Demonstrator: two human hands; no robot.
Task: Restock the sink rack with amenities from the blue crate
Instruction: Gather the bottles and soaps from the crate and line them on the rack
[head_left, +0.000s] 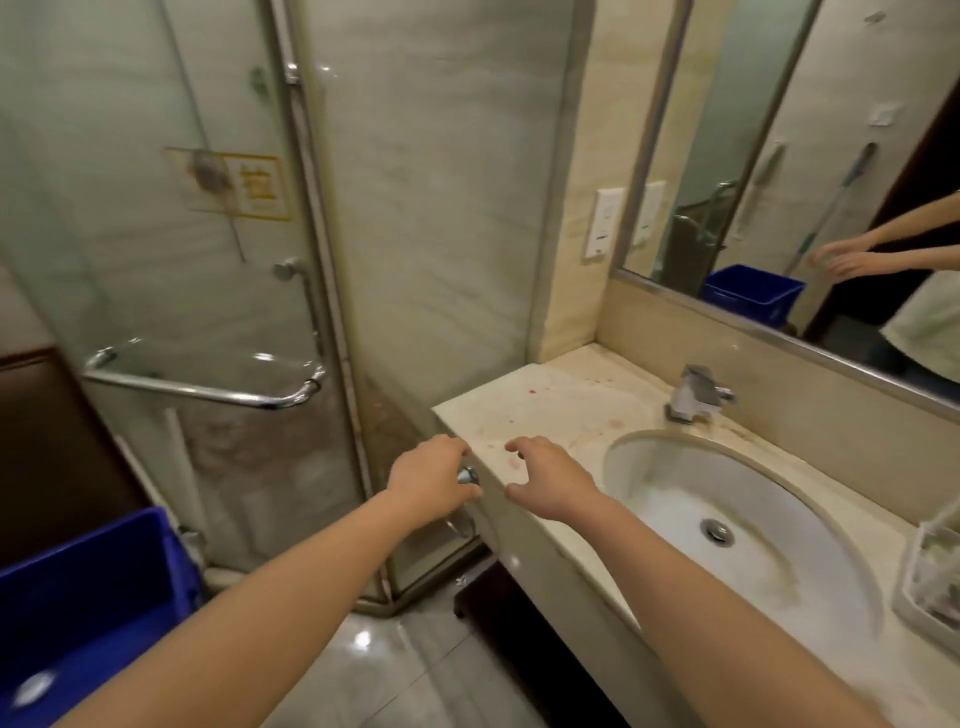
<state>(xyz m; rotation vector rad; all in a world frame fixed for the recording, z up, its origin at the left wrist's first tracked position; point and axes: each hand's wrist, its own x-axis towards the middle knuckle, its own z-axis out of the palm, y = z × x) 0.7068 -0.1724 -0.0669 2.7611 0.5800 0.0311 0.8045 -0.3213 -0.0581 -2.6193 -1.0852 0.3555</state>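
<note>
The blue crate (88, 608) stands at the lower left on the floor side, its inside mostly hidden by my left forearm. A clear plastic rack (932, 577) sits at the right edge of the counter beside the sink, only partly in view, with small items inside. My left hand (428, 480) hovers at the counter's left corner, fingers loosely curled and holding nothing. My right hand (550, 480) hovers over the counter (545, 410) left of the basin, fingers curved and spread, also empty.
An oval basin (737, 525) with a chrome faucet (696, 395) fills the counter's middle. A glass shower enclosure with a chrome bar handle (208, 389) stands to the left. The wall mirror (810, 171) reflects the crate and my arms. Reddish stains mark the counter.
</note>
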